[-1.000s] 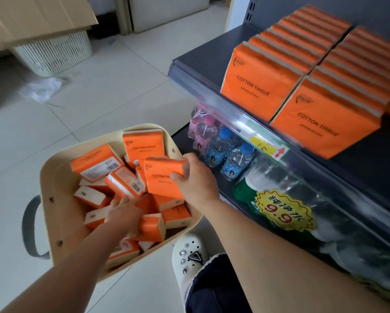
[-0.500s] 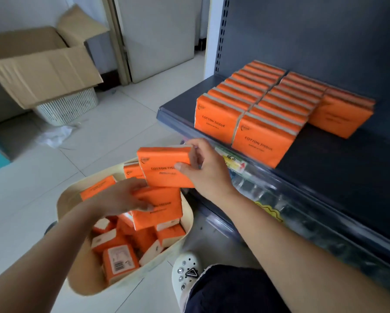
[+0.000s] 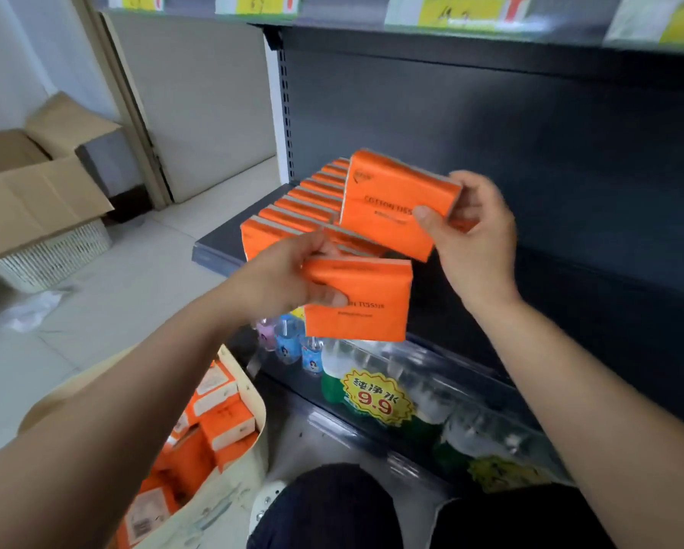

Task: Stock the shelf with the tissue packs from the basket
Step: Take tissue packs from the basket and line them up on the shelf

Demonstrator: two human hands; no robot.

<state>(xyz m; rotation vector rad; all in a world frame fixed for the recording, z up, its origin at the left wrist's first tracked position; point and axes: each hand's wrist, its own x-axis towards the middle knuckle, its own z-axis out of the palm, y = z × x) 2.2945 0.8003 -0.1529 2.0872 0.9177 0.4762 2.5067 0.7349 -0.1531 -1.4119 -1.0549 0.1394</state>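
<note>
Both hands are up at shelf height, each holding one orange tissue pack. The right hand pinches the upper pack at its right end — thumb on the front face, fingers curled behind. The left hand grips the lower pack by its left edge, thumb across the front. The rows of stocked packs sit just behind, and the basket down at lower left holds more packs.

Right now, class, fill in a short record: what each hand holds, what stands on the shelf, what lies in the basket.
Left hand: grips the lower tissue pack
Right hand: pinches the upper tissue pack by its right end
Shelf: rows of upright packs at its left end
Basket: more packs inside, lower left
Below: small bottles
</note>
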